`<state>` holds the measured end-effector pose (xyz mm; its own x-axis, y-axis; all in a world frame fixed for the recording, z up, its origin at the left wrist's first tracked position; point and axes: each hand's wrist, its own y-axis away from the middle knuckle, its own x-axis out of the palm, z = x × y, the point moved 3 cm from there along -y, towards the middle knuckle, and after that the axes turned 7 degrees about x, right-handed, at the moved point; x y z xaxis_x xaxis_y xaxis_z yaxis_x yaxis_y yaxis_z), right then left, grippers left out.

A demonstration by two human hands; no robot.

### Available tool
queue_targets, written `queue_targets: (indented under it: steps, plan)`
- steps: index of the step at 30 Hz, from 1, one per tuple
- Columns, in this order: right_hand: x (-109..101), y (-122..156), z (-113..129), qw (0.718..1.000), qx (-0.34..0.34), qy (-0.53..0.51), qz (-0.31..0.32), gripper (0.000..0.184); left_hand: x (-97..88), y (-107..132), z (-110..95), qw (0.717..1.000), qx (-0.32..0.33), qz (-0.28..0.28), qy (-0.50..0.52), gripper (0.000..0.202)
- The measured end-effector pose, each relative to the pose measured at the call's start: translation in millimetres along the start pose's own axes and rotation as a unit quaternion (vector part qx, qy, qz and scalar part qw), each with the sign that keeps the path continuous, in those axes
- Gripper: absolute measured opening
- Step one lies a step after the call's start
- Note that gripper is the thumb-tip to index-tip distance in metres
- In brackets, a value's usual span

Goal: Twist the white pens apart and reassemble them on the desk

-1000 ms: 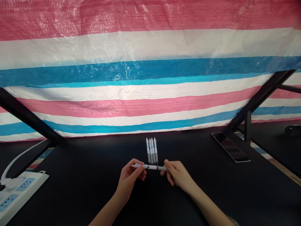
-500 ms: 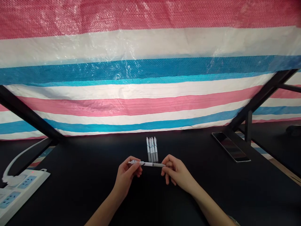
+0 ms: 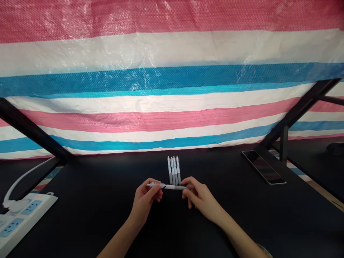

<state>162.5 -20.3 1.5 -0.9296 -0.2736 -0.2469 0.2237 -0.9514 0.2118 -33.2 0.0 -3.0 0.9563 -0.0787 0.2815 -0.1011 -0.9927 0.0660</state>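
A white pen with a grey grip (image 3: 170, 187) lies level between my two hands, above the black table. My left hand (image 3: 143, 199) pinches it near its clip end between thumb and fingers. At the other end, the thumb and forefinger of my right hand (image 3: 202, 199) close round the grip and tip, which they partly hide. Just beyond the held pen, several similar pens (image 3: 174, 170) lie side by side on the table, their grey grips towards me.
On the left of the black tabletop (image 3: 107, 222) sits a white power strip (image 3: 32, 218) with a plugged-in cable (image 3: 25, 175). A phone (image 3: 263, 167) lies at the right. Dark slanted bars (image 3: 295, 116) flank a striped sheet (image 3: 172, 122) at the back.
My right hand has shifted slightly left along the pen, its fingers now covering more of the grip end. My left hand and the row of pens stay as they were.
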Motion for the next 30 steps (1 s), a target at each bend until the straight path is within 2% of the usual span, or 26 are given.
queue_targets:
  steps: [2,5,8,10,14,17,20,22,27,30]
  plan:
    - [0.2,1.7,2.2,0.999,-0.012,0.046,-0.011,0.020,0.2,0.3,-0.7,1.000,0.003,0.002,-0.003,0.014]
    - [3.0,2.3,-0.5,0.996,0.006,0.085,-0.011,0.029,-0.5,0.2,-1.5,1.000,0.014,0.002,-0.015,0.016]
    - [10.3,1.3,-7.7,0.997,0.053,0.056,0.031,0.033,-1.2,-0.2,-0.3,1.000,0.024,-0.007,-0.015,0.019]
    - [14.9,1.0,-9.8,0.997,0.060,0.038,0.044,0.035,-0.7,-0.3,0.9,0.999,0.031,-0.025,-0.009,0.021]
    - [19.7,2.0,-5.6,0.995,0.009,0.095,0.031,0.033,3.6,0.1,2.2,0.999,0.036,-0.041,0.002,0.027]
    - [19.4,2.8,-1.3,0.992,-0.012,0.123,0.015,0.027,6.7,1.1,1.5,0.999,0.032,-0.026,-0.017,0.034]
    - [17.7,2.9,1.3,0.994,-0.018,0.108,0.000,0.028,8.3,2.4,-0.3,0.998,0.040,-0.004,-0.044,0.053]
    - [17.7,2.9,2.1,0.995,-0.020,0.099,0.003,0.028,9.5,3.1,-1.0,0.997,0.048,0.016,-0.050,0.058]
    - [18.1,3.9,4.0,0.995,-0.020,0.099,0.010,0.029,11.8,2.9,0.8,0.994,0.054,0.053,-0.073,0.040]
    - [18.0,5.0,4.9,0.995,-0.017,0.102,0.012,0.030,11.4,2.2,2.4,0.994,0.052,0.050,-0.078,0.039]
